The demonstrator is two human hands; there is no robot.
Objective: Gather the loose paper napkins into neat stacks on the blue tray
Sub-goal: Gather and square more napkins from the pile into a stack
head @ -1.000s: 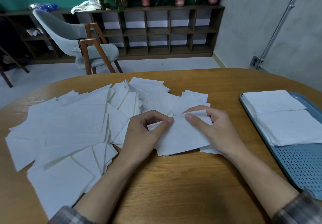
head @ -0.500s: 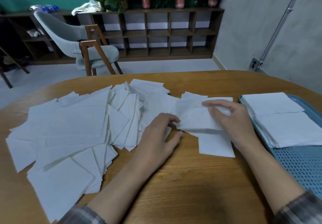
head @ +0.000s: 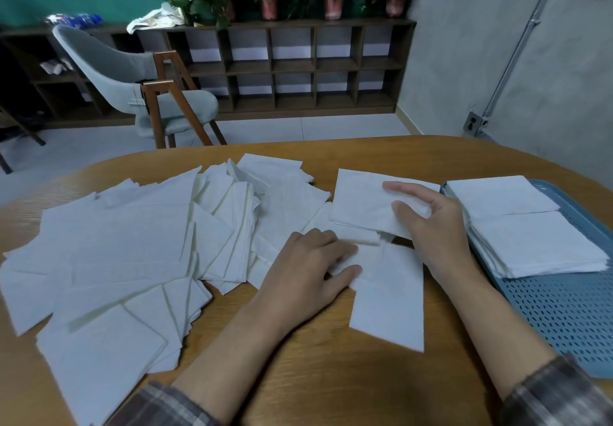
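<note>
A wide spread of loose white paper napkins (head: 116,243) covers the left half of the wooden table. At the right edge lies the blue perforated tray (head: 564,309), which carries two neat napkin stacks, a far one (head: 497,197) and a near one (head: 537,246). My right hand (head: 431,226) pinches one napkin (head: 361,200) between thumb and fingers, just left of the tray's far corner. Fingers down, my left hand (head: 308,266) rests on another napkin (head: 388,299) that lies flat on the table in front of me.
Bare table wood (head: 331,376) shows between my forearms and toward the near edge. Beyond the table stand a grey chair (head: 139,87) with wooden legs, a low dark shelf unit (head: 298,67) with potted plants on top, and a grey wall at the right.
My right hand has carried its napkin to the right, close to the tray. My left hand let go of that napkin and now lies on another one on the table.
</note>
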